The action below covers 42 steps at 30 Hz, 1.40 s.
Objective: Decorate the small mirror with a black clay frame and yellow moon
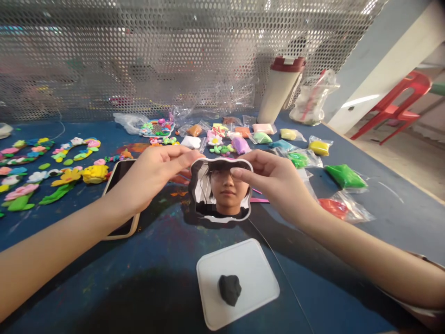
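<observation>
Forearms (pixel 48 264) extended, left hand (pixel 153 178) and right hand (pixel 274 185), fingers (pixel 239 174) closed in a pinch on a wavy-edged portrait photo (pixel 222 188), just beyond a white plastic board (pixel 252 264)

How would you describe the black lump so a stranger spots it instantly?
At the front of the blue table lies a white plastic board. The lump of black clay sits alone on it, unlike the bright bagged clay farther back.
</observation>
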{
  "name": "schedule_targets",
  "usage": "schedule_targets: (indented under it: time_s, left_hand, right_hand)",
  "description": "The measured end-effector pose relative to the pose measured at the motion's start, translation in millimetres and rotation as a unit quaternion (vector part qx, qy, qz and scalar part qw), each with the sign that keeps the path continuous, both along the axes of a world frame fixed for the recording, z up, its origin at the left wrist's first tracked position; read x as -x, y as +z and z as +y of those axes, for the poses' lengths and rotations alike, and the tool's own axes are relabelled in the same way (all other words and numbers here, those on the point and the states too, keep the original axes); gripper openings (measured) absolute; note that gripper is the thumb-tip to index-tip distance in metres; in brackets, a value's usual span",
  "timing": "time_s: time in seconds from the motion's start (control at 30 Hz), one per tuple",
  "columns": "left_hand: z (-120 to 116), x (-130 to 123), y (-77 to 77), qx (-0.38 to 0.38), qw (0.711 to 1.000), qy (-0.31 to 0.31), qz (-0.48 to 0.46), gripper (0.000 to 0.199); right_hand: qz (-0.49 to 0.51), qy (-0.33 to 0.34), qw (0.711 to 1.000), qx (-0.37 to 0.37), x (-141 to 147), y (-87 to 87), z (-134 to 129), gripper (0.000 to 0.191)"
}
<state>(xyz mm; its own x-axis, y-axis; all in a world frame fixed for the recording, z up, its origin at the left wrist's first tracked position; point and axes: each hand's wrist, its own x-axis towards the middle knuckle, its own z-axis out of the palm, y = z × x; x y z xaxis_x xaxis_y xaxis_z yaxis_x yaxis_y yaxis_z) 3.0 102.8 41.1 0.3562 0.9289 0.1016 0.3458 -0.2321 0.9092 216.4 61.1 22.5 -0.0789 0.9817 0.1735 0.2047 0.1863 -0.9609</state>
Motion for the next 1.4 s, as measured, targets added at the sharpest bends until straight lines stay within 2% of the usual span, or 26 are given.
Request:
schedule_targets:
  time_s: [0.1,0.17,0.4,0.6,0.73,0.9,1.07,1.17,1.2,1.27,1.33,1.37,1.4]
  left_hand:
    - [-5.3,-2.3,-1.0,-0.071,0.997,0.027,0.025,0.018]
    - [-7.2,-2.5,-1.9,-0.083,0.995,0.037,0.031,0.015]
    - [0.5,0.2,1.3,0.005,1.000,0.025,-0.006,0.009]
    - [4.2,4.8,4.1,0.002,1.000,0.005,-0.002,0.011]
    - [2.9,5.5,5.0,0.002,1.000,-0.015,-0.005,0.029]
    - [0.3,1.8,5.2,-0.030,0.998,-0.004,0.052,0.016]
    - [0.2,-0.6,-0.2,0.078,0.996,-0.031,-0.012,0.038]
    - [-1.0,-4.0,-5.0,0.121,0.991,-0.051,-0.011,0.035]
    - [-1.4,-5.0,-6.5,0.119,0.992,-0.049,0.002,0.034]
    - [-1.7,-6.0,-9.5,0.105,0.993,-0.043,0.018,0.029]
    - [-0.8,-5.4,-12.4,0.096,0.995,-0.037,0.018,0.024]
    - [-0.1,-4.7,-13.8,0.098,0.995,-0.031,0.014,0.024]
    - [0.7,-4.0,-15.1,0.103,0.994,-0.024,0.010,0.024]
  right_hand:
    - [0.003,-0.002,1.000,0.004,1.1,0.1,-0.4,0.010]
    - [-0.002,0.004,1.000,0.001,1.6,-0.1,-0.8,0.012]
    - [0.020,0.044,0.999,-0.008,-1.0,-2.5,-0.1,0.011]
    - [0.012,0.050,0.999,-0.009,-3.4,-2.2,0.1,0.011]
    - [0.002,0.043,0.999,-0.022,-4.5,-2.0,2.0,0.013]
    - [-0.017,0.048,0.999,-0.012,-3.3,-2.2,2.3,0.014]
    - [0.005,0.029,1.000,0.001,-0.8,-8.8,6.2,0.012]
    - [-0.017,0.046,0.998,0.026,3.3,-14.5,8.4,0.014]
    - [-0.035,0.042,0.998,0.020,5.0,-15.1,7.7,0.015]
    - [-0.094,-0.008,0.995,-0.040,8.6,-12.8,2.4,0.022]
    - [-0.205,-0.086,0.964,-0.148,12.6,-6.7,-10.0,0.027]
    - [-0.259,-0.063,0.946,-0.186,15.0,-3.5,-18.9,0.024]
    - [-0.311,0.012,0.930,-0.195,17.7,-0.9,-29.2,0.024]
